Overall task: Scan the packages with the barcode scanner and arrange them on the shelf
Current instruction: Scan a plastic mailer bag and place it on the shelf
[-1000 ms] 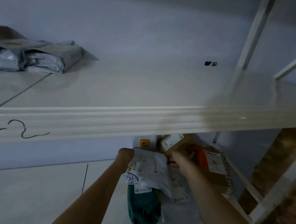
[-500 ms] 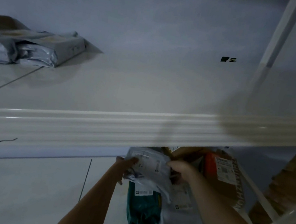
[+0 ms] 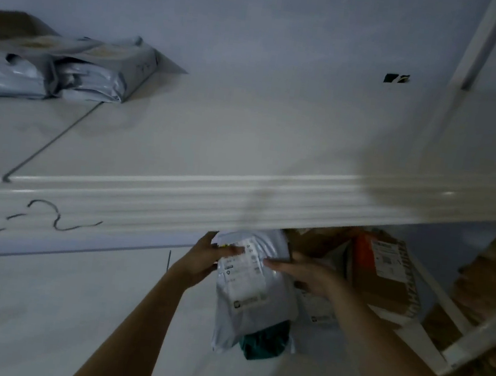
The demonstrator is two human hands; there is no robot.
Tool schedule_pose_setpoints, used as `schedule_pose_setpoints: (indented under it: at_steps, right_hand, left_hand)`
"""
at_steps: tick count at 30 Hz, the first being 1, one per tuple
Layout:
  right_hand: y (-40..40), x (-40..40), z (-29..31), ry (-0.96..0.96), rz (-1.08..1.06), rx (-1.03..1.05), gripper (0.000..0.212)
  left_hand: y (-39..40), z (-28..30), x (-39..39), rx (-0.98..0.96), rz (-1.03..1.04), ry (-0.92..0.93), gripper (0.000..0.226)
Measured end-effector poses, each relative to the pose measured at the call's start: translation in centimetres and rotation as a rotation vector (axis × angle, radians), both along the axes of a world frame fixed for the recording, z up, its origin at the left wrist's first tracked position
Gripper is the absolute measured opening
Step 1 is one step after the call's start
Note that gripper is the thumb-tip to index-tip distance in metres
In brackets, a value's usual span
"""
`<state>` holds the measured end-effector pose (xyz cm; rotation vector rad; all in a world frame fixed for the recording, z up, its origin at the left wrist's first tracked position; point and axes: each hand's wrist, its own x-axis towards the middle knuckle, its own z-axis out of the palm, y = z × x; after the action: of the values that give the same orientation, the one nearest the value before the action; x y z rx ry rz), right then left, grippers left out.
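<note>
The upper shelf [image 3: 248,131] spans the view, its front edge [image 3: 239,199] running from 9 o'clock up to 3 o'clock. On it at 10 o'clock lie bagged parcels [image 3: 66,69] side by side, with a box [image 3: 9,27] behind them. Below the edge, on the lower shelf [image 3: 36,302] at 5 o'clock, a mailer [image 3: 254,299] sits between the left hand [image 3: 202,260] at its left and the right hand [image 3: 314,275] at its right. A pouch [image 3: 268,338] lies under the mailer's near end. Cartons [image 3: 386,275] stand just right of the right hand, by the frame post [image 3: 443,324] at 4 o'clock.
</note>
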<state>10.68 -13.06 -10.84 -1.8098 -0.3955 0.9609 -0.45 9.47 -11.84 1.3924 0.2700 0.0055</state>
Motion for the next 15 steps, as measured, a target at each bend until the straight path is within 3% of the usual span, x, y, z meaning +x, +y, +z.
schedule_pose_setpoints:
  at_steps: [4,10,15]
  right_hand:
    - [0.6,-3.5,-1.1,0.074,-0.008,0.153,0.065]
    - [1.3,-9.0,-0.7,0.048,-0.111,0.283,0.066]
    - [4.1,-14.8,0.1,0.062,-0.239,0.207,0.076]
  left_hand:
    - [-0.5,0.1,-2.8,-0.088,0.115,-0.006,0.072]
    - [-2.6,1.0,-9.6,-0.057,0.307,0.068,0.069]
    - [-4.1,2.3,-15.2,-0.004,0.395,0.015,0.048]
